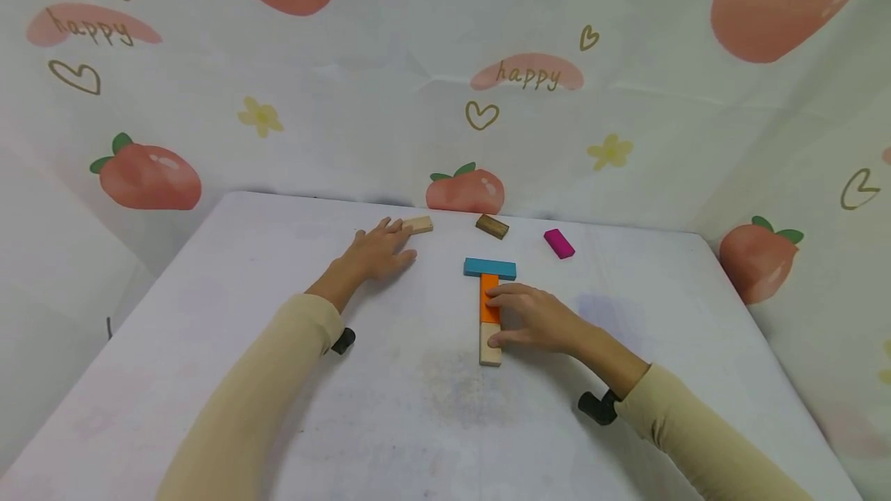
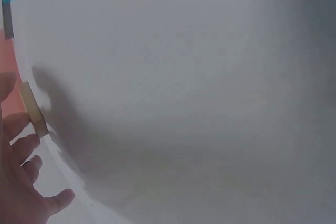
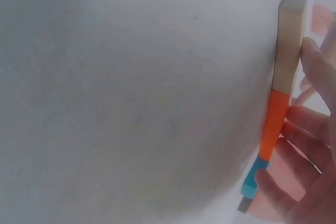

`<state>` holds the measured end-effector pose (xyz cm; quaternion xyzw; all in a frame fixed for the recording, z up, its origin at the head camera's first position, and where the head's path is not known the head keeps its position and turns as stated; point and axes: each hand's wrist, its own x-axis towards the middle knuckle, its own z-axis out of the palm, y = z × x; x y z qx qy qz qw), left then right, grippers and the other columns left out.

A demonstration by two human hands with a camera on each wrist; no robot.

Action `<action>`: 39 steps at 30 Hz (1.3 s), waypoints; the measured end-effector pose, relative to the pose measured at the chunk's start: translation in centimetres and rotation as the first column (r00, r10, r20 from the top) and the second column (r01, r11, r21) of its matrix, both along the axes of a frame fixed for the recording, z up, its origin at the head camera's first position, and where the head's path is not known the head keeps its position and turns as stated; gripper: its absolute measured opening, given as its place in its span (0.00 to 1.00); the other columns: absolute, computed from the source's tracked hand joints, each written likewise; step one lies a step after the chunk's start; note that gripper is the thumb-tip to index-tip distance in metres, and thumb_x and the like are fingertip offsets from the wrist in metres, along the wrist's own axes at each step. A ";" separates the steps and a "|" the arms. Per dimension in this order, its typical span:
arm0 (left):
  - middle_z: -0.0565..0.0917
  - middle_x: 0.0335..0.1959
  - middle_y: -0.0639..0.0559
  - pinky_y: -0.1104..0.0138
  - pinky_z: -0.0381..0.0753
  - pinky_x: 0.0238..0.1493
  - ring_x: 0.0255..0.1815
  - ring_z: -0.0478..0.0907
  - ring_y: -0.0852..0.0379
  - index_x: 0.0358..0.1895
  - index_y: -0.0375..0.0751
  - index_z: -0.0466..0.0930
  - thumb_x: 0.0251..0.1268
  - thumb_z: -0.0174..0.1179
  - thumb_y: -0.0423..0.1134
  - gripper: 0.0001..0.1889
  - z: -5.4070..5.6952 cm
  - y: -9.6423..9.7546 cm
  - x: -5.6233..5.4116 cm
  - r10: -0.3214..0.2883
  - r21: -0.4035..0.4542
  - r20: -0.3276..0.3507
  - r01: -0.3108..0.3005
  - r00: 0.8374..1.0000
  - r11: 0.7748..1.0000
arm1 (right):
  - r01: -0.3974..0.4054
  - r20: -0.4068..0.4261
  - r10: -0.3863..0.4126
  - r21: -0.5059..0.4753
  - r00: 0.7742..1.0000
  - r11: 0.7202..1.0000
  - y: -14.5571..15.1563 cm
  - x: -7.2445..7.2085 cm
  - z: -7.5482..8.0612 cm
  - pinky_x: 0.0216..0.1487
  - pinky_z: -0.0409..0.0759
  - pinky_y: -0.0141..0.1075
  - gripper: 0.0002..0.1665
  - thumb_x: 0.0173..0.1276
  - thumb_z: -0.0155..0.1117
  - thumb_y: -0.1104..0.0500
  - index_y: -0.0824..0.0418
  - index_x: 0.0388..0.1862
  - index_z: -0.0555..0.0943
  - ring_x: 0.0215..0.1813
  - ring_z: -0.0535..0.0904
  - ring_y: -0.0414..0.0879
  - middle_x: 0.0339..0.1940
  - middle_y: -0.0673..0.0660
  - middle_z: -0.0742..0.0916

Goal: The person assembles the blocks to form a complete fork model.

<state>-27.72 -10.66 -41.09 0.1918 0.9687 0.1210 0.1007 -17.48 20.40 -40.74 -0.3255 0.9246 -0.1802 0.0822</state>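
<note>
Three wooden blocks lie end to end as a T on the white table: a blue block (image 1: 490, 268) crosswise at the top, an orange block (image 1: 489, 315) below it, and a plain wooden block (image 1: 490, 356) nearest me. My right hand (image 1: 543, 321) hovers low over the stem from its right side, fingers spread, fingertips at the orange block and thumb at the plain one. At the back, my left hand (image 1: 379, 251) stretches out with loose fingers toward another plain block (image 1: 420, 224). In the left wrist view those fingertips are right at this block's edge (image 2: 34, 111).
Behind the T lie a brown block (image 1: 492, 226) and a magenta block (image 1: 559, 243), the latter further right. A white cloth (image 1: 390, 99) printed with peaches hangs along the table's back edge. Each wrist wears a small black camera (image 1: 597, 408).
</note>
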 end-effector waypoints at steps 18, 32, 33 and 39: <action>0.69 0.72 0.40 0.40 0.60 0.69 0.79 0.52 0.40 0.74 0.40 0.67 0.75 0.50 0.52 0.30 0.4 1.7 0.9 -0.114 0.054 -0.086 0.119 0.990 0.991 | 0.001 0.017 -0.001 -0.014 1.000 1.000 0.1 0.2 0.3 0.66 0.71 0.54 0.38 0.59 0.74 0.39 0.62 0.61 0.81 0.70 0.72 0.56 0.66 0.58 0.80; 0.57 0.79 0.44 0.37 0.55 0.71 0.80 0.47 0.41 0.78 0.41 0.57 0.76 0.47 0.56 0.35 0.1 1.6 0.4 -0.102 -0.013 0.005 0.102 0.995 0.995 | 0.004 0.015 -0.004 -0.011 1.000 1.000 0.0 0.1 0.1 0.66 0.72 0.53 0.38 0.59 0.74 0.39 0.61 0.61 0.81 0.70 0.72 0.55 0.66 0.57 0.80; 0.57 0.79 0.44 0.37 0.54 0.71 0.80 0.47 0.41 0.78 0.40 0.57 0.76 0.47 0.57 0.35 0.1 1.7 0.5 -0.100 -0.010 0.007 0.101 0.995 0.995 | 0.005 0.011 -0.005 -0.011 1.000 1.000 0.0 0.1 0.1 0.66 0.72 0.53 0.38 0.59 0.74 0.39 0.61 0.61 0.82 0.69 0.72 0.55 0.66 0.57 0.80; 0.59 0.78 0.43 0.36 0.54 0.71 0.80 0.47 0.42 0.77 0.39 0.59 0.74 0.48 0.57 0.36 0.1 2.3 0.7 -0.103 0.006 0.003 0.103 0.995 0.995 | 0.009 0.010 -0.009 -0.014 1.000 1.000 0.0 0.1 0.1 0.66 0.71 0.54 0.38 0.58 0.74 0.40 0.61 0.61 0.82 0.70 0.72 0.55 0.66 0.57 0.80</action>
